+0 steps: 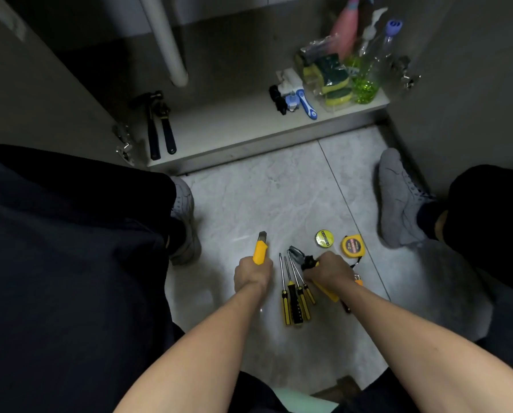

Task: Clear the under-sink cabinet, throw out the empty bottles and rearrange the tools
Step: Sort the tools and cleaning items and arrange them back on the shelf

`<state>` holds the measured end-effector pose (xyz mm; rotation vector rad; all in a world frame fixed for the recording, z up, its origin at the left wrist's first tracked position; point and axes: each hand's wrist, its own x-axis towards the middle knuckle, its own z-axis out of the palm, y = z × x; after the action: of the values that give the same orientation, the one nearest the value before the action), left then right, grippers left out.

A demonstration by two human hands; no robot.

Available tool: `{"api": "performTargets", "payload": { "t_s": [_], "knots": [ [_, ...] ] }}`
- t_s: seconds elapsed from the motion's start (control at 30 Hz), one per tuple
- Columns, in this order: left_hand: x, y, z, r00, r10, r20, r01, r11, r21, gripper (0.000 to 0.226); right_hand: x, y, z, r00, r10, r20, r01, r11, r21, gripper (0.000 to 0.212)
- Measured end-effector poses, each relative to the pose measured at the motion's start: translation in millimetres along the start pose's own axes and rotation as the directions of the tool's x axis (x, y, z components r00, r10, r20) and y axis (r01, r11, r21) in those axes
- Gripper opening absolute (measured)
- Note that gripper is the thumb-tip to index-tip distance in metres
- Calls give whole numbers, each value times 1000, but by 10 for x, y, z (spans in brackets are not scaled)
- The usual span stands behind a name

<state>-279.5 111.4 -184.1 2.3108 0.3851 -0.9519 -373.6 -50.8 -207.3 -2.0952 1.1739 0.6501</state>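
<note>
My left hand point(252, 274) grips a yellow utility knife point(260, 248) just above the floor tiles, blade end pointing away. My right hand point(331, 272) holds yellow-handled pliers point(301, 256) by the handles, jaws pointing up-left. Between the hands lie several yellow-and-black screwdrivers point(294, 296) side by side. A yellow tape roll point(323, 238) and a yellow tape measure point(352, 246) sit just beyond my right hand. On the cabinet shelf point(234, 126) a hammer point(152, 126) and a wrench point(166, 126) lie at the left.
At the shelf's right stand a bag of sponges point(331, 77), a clear spray bottle with green liquid point(368, 70), a pink bottle point(346, 31), a blue-white brush point(305, 104) and a black item point(277, 98). A white drain pipe point(167, 40) hangs down. My knees and grey shoes point(398, 201) flank the floor.
</note>
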Motion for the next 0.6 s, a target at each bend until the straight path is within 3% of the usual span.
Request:
{"api": "performTargets", "payload": {
  "t_s": [0.27,0.4,0.6],
  "knots": [
    [265,398,-219,999,47,-15,-48,996,-82,28,173,-644,-374,996,-65,60,49,969,242,19],
    [502,721,-477,995,86,-43,-90,991,-100,31,376,-1128,-641,993,-105,53,69,887,457,21],
    [1202,1403,-1248,957,179,-230,-197,979,-58,27,880,-2134,-1150,965,-222,-139,256,909,330,29]
  ]
}}
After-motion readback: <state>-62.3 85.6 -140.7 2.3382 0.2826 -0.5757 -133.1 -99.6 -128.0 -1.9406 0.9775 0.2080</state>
